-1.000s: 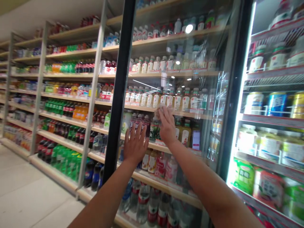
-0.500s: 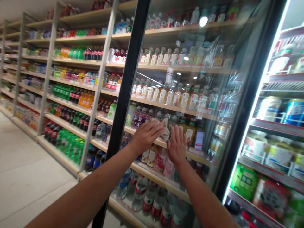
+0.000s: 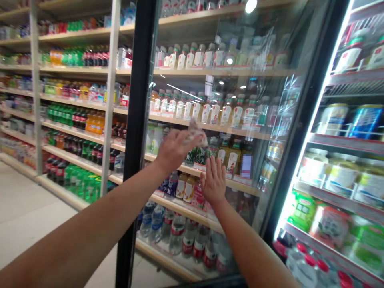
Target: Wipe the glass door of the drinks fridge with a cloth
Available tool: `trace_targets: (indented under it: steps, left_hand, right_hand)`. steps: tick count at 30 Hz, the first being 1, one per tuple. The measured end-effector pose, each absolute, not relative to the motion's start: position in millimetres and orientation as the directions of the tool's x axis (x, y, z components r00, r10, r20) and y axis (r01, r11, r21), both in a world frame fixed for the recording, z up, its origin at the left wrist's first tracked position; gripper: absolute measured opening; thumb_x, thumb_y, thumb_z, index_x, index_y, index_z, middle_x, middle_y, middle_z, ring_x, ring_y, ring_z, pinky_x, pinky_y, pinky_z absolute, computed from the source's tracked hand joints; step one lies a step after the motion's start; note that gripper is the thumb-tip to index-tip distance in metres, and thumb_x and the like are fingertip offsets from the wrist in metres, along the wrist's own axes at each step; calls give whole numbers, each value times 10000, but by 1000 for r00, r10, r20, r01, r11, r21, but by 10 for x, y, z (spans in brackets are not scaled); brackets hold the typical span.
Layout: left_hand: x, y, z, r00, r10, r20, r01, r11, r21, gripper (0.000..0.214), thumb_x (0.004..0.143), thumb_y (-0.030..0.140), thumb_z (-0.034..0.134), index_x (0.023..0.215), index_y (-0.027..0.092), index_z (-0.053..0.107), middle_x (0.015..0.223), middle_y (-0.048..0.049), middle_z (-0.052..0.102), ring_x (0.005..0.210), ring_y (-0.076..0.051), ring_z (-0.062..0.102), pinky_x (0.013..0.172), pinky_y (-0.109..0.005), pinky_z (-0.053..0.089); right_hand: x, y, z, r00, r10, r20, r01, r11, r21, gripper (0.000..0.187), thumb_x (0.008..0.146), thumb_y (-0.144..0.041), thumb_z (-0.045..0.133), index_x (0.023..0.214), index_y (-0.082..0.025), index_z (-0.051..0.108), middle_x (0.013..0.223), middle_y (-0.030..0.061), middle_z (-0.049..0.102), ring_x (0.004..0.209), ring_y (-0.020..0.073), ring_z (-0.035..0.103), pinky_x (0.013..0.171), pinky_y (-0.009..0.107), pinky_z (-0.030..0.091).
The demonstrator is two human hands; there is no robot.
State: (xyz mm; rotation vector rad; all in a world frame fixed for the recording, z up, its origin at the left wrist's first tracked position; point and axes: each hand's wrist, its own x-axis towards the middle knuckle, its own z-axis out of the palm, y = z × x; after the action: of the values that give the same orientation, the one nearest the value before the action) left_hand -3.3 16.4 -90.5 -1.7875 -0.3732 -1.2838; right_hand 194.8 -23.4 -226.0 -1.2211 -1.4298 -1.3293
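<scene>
My left hand (image 3: 171, 149) presses a small crumpled whitish cloth (image 3: 197, 135) against the glass door (image 3: 264, 52) of a drinks fridge, about mid-height. My right hand (image 3: 213, 183) lies flat on the same glass, fingers up and spread, just below and to the right of the cloth; it holds nothing. Both arms reach in from the lower edge of the view. The door stands swung open, with its black frame (image 3: 134, 120) to the left of my hands.
Through the glass and to the left run long wooden shelves (image 3: 75, 105) packed with bottled drinks. At the right the lit fridge interior (image 3: 339, 140) holds cans, tubs and bottles on wire shelves. Pale floor tiles (image 3: 27, 216) lie at the lower left.
The cloth went from my right hand to my left hand. My left hand then moved it up the glass, while my right hand dropped lower and rests flat.
</scene>
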Motion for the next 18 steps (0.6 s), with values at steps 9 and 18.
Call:
trace_targets:
  steps: [9, 18]
  left_hand:
    - [-291, 136, -213, 346, -179, 921, 811, -435, -390, 394, 1038, 263, 420, 1406, 160, 513, 1270, -117, 529, 1147, -264, 480, 915, -442, 502]
    - [-338, 176, -610, 778, -177, 602, 450, -512, -732, 419, 1003, 151, 374, 1321, 313, 593, 1225, -31, 627, 1050, -205, 548, 942, -374, 502]
  right_hand:
    - [1939, -225, -2240, -184, 129, 974, 982, -12, 187, 659, 970, -291, 450, 1578, -150, 238, 1566, 128, 403, 1523, 260, 229, 1250, 493, 180]
    - [1944, -241, -2245, -175, 161, 971, 984, 3, 177, 627, 967, -275, 447, 1560, -144, 291, 1583, 121, 375, 1533, 258, 193, 1249, 488, 177]
